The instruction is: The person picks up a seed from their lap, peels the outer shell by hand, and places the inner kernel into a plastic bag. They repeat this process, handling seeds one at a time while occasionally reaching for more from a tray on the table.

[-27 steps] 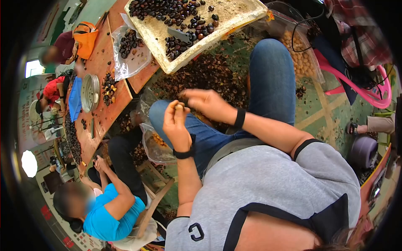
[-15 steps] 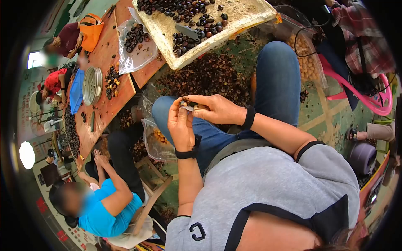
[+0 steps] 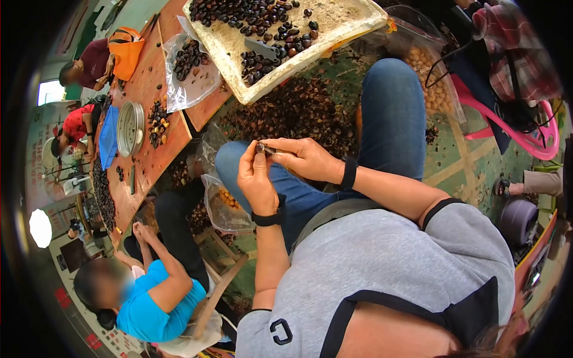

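In the head view, my left hand (image 3: 255,176) is closed, pinching a small dark brown nut (image 3: 261,148) between thumb and fingertips. My right hand (image 3: 309,159) meets it there, with its fingers closed on what looks like a small knife (image 3: 270,150); most of it is hidden by the fingers. Both hands are above my left thigh. Beyond them, a worn white foam tray (image 3: 250,94) carries many shiny dark nuts (image 3: 262,24) and a grey blade (image 3: 261,49).
Brown shell scraps (image 3: 292,116) cover the floor before my knees. Clear bags of peeled yellowish nuts (image 3: 431,80) lie to the right and by my left knee. At left, a wooden table (image 3: 173,128) bears a metal bowl (image 3: 128,128) and blue tray (image 3: 108,137). A person in blue (image 3: 155,304) sits nearby.
The pale patch between my fingertips no longer shows; a dark nut surface does now. My hands have barely shifted. The whole view has moved slightly.
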The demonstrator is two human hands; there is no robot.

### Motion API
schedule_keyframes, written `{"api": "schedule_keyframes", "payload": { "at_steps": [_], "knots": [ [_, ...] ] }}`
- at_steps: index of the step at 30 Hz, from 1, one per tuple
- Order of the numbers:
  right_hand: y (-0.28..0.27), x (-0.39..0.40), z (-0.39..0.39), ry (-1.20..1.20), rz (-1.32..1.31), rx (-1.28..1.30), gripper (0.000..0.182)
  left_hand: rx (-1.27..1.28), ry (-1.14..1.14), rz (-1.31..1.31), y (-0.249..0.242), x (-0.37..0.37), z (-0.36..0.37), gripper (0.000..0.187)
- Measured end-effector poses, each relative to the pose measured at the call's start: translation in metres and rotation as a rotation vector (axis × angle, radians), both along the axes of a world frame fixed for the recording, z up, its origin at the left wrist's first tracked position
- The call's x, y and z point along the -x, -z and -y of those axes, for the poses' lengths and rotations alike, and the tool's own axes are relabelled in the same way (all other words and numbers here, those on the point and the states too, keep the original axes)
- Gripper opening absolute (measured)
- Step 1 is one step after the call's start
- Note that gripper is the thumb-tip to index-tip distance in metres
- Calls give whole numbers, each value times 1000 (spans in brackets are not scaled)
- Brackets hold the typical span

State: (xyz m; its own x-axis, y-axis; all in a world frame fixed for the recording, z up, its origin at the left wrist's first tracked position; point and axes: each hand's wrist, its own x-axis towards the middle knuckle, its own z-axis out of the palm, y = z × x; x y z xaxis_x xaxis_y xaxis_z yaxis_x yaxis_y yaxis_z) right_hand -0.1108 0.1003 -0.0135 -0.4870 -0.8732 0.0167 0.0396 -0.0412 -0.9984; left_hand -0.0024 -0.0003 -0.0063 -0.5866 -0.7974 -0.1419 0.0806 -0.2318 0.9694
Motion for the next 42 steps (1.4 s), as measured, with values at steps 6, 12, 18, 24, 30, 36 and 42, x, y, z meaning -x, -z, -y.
{"api": "schedule_keyframes", "payload": {
  "at_steps": [6,12,18,24,30,36,42],
  "knots": [
    [0,-5,7,3,380,40,39,174,-45,73,6,7,-2,27],
    [4,22,2,0,791,-107,37,-40,96,-60,-6,2,6,28],
    [17,15,3,66,-20,140,46,-248,135,-105,-5,-2,14,26],
    [-18,29,-9,-153,-303,-86,47,-132,106,-46,-4,-3,13,30],
    [-18,27,-10,-112,-354,-83,45,-11,104,-2,-8,-3,13,30],
    [-13,23,-7,-115,-250,-61,43,119,129,67,-10,-3,14,31],
    [-8,11,-6,-51,-96,-26,38,173,86,130,-13,0,7,28]
  ]
}}
